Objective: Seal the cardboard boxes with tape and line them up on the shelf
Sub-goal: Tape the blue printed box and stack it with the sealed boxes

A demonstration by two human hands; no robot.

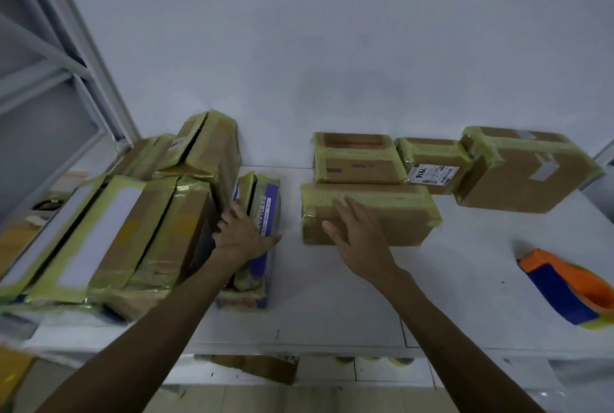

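Boxes: brown ones wrapped in yellow tape sit on the white shelf [332, 296]. A leaning row [149, 223] fills the left side. Three back boxes [358, 160] lie by the wall.
Purple box: the purple box [265, 210] stands on its thin side, just beside the leaning row, on the right of it.
Left hand: the left hand [244, 233] grips the purple box, fingers over the top and thumb out to the right.
Right hand: the right hand [355, 236] has straight, spread fingers and holds nothing. It is at the flat box [392, 216]. I cannot tell if it touches it or is just above.
Flat box: it lies flat in front of the back boxes, near the purple box but apart from it.
Tape tool: the orange and blue tape tool [561, 286] lies on the right, well apart from both hands.
Step now: I think this is lining up, not taping.
Do it well: push the purple box snug to the row, hold on until it stands alone, then slide the flat box over with a flat palm.
Watch out: the row leans and could tip.
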